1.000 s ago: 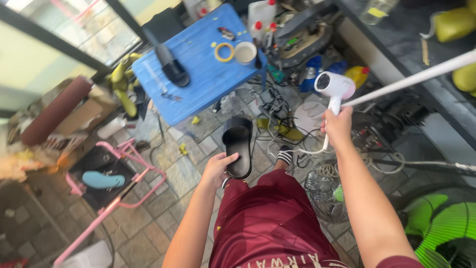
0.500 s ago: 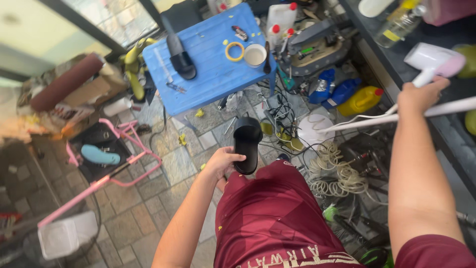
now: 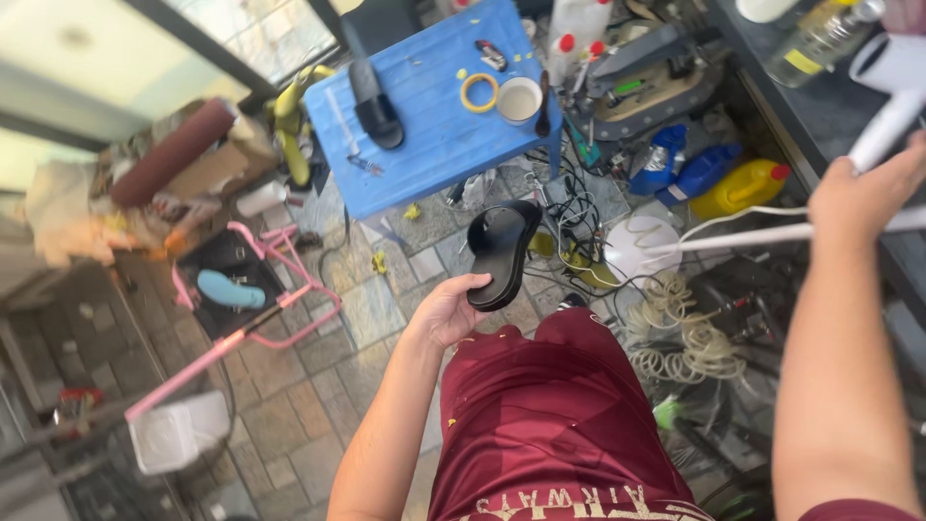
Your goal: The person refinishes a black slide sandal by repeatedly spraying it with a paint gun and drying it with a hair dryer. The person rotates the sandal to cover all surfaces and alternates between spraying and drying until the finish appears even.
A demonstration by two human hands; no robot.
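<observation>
- I see one blue bench [image 3: 434,145] up top, standing on the paved floor [image 3: 289,405]; on it lie one black sandal [image 3: 374,108], one yellow tape ring [image 3: 478,93] and one white cup [image 3: 519,99], the ring just beside the cup.
- One pink frame [image 3: 280,309] stands to the left of my knees, with a pale blue piece [image 3: 230,289] on its black seat.
- One brown roll [image 3: 172,152] lies tilted at far left, on cardboard.
- Bottles beside the bench: one yellow jug [image 3: 738,188] with a red cap, two blue ones [image 3: 680,166] touching each other, and white ones with red caps [image 3: 576,29] near the bench's corner.
- My left hand [image 3: 449,311] grasps one black sole [image 3: 502,253] by its near end, held above the floor, just below the bench.
- My right hand [image 3: 863,198] is clenched on a white rod [image 3: 772,234] at the right edge.
- One coil of pale cord [image 3: 685,338] lies by my right knee.
</observation>
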